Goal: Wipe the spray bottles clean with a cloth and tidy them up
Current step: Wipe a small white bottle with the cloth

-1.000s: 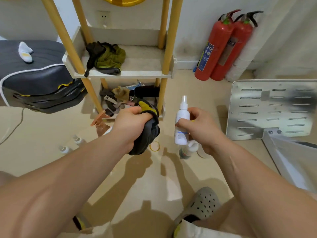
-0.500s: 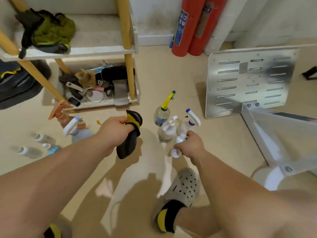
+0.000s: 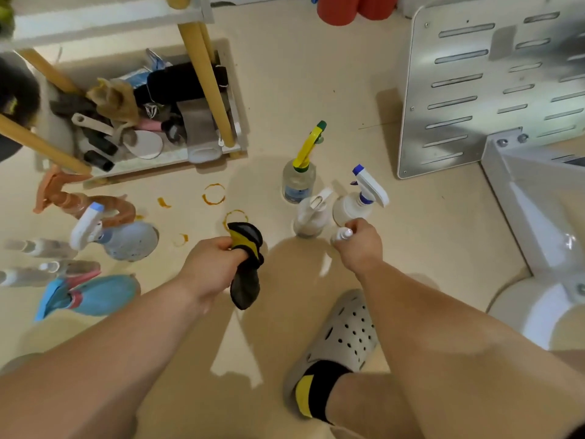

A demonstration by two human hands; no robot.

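My left hand [image 3: 212, 265] grips a black and yellow cloth [image 3: 245, 264] that hangs down from the fist. My right hand [image 3: 361, 247] holds a small white spray bottle [image 3: 342, 235] low over the floor; only its top shows. Just beyond it three spray bottles stand together: one with a yellow trigger [image 3: 299, 177], a clear one with a white trigger [image 3: 311, 213] and a white one with a blue and white trigger [image 3: 359, 202]. At the left are more bottles: an orange one [image 3: 72, 199], a pale blue one [image 3: 125, 239], a blue one [image 3: 91, 294] and several small white ones [image 3: 44, 258].
A shelf rack [image 3: 209, 83] with yellow posts stands at the upper left, its bottom tray full of tools and rags. A slotted metal plate [image 3: 493, 80] and a white frame [image 3: 538, 217] fill the right. Two red extinguishers [image 3: 354, 7] stand behind. My shoe [image 3: 338, 340] is below my right hand. Orange rings [image 3: 213, 194] stain the floor.
My right hand has brought the small white bottle down from chest height to the floor beside the three standing bottles. My view has tilted down. My left hand still grips the cloth.
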